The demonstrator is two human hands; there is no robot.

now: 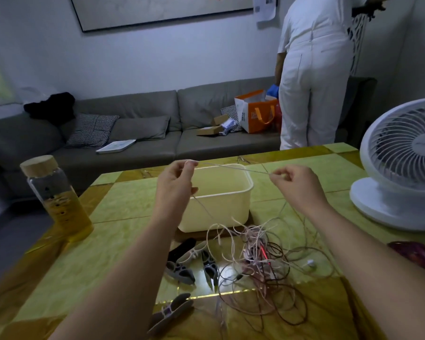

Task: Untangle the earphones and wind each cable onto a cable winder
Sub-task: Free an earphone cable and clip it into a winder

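Forearms (123, 278) were nearest, over the near edge of the worktop (123, 204). Both hands were raised over the tub (216, 217).

The left hand (176, 182) was above the tub's left rim. Its grip was closed: thumb and forefinger pinched a pale cable (233, 168), other fingers curled. The right hand (296, 182) was just past the tub's right rim. Its grip was also closed, fingertips pinching the same cable. Neither hand held anything else.

The cable between the hands was taut and straight. Its long axis ran left-right over the tub's opening, with the left end a bit higher in frame. Below the left hand a strand dropped in front of the tub toward the tangle (263, 256). Thin strands fell to it from the right hand too.

The tangle lay on the worktop just in front of the tub, with pink, white and dark leads mixed. One earbud (310, 263) sat at its right side. Plug end or bud end of the held cable: could not tell.

The winders (179, 269) lay in front of the tub, left of the tangle, and looked bare.

Step, judged: untangling, one lead being singled out; winding not started. The next move likely calls for sliding the pinches along the lead and easing it out gently, since a hard pull could tighten knots. Then a winder needs picking up.
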